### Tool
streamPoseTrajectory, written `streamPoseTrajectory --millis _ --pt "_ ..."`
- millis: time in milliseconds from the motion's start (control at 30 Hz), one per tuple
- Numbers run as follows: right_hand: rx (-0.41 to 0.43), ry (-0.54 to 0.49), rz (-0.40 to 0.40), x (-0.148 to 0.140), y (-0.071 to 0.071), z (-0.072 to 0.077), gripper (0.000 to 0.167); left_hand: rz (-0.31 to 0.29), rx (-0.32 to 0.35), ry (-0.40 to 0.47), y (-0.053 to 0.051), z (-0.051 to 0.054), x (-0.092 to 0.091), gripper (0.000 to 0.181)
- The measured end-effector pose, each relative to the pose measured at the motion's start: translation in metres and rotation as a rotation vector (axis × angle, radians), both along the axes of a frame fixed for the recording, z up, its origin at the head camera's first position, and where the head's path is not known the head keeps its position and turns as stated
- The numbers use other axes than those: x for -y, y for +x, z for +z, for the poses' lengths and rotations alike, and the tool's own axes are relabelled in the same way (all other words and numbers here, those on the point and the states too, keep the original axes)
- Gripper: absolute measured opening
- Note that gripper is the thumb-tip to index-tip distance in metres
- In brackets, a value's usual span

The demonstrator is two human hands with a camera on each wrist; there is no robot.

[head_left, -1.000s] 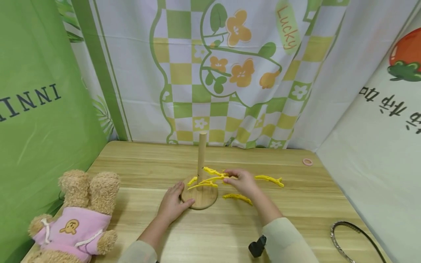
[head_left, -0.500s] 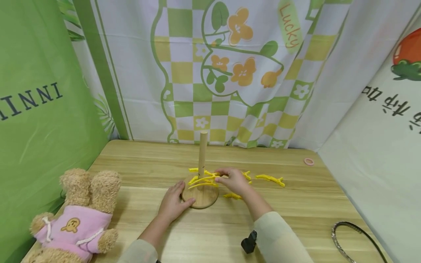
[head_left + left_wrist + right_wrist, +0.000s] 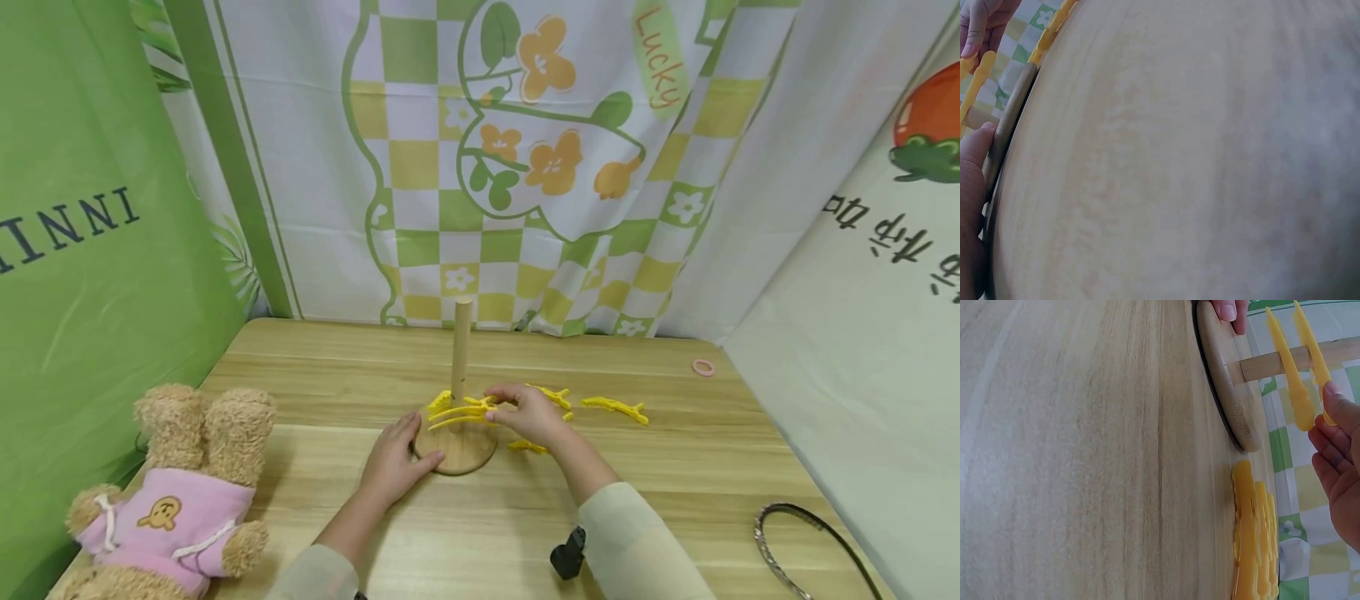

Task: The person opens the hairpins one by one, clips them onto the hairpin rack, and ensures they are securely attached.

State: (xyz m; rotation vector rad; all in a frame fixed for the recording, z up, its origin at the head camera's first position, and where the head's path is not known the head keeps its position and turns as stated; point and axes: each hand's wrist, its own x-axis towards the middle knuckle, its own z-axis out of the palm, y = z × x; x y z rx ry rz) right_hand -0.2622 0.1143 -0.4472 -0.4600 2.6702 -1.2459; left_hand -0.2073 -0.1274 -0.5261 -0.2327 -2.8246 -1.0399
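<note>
A wooden stand with a round base (image 3: 459, 454) and an upright post (image 3: 462, 346) stands at the table's middle. My left hand (image 3: 392, 462) holds the left rim of the base, thumb on its top. My right hand (image 3: 527, 412) pinches the handle end of a yellow alligator hair clip (image 3: 1312, 347), whose jaws lie across the low part of the post. Just beneath it a second yellow clip (image 3: 1284, 353) also crosses the post. Whether the pinched clip's jaws press on the wood I cannot tell. My right fingertips are partly hidden in the head view.
Several loose yellow clips (image 3: 615, 407) lie right of the base, some partly behind my right hand. A plush bear (image 3: 168, 517) in pink lies at the left. Toward the right are a pink hair tie (image 3: 703, 367) and a dark headband (image 3: 813, 521). A patterned curtain (image 3: 547, 167) hangs behind.
My right hand has moved left toward the post with the clip. The clip's spread jaws have come closer together around the post. My left hand stays on the base.
</note>
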Motion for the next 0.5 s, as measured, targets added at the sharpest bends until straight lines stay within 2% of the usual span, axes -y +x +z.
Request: streamPoseTrajectory --millis 200,500 --pt "0.017 -0.009 0.005 -0.0011 0.0013 0.0007 0.042 0.002 0.001 0.000 0.0000 -0.0012 -0.0004 0.081" --pt "0.061 -0.058 -0.006 -0.0044 0.0069 0.0027 0.058 0.006 -0.008 -0.009 -0.0004 -0.0006 -0.0005 0.082"
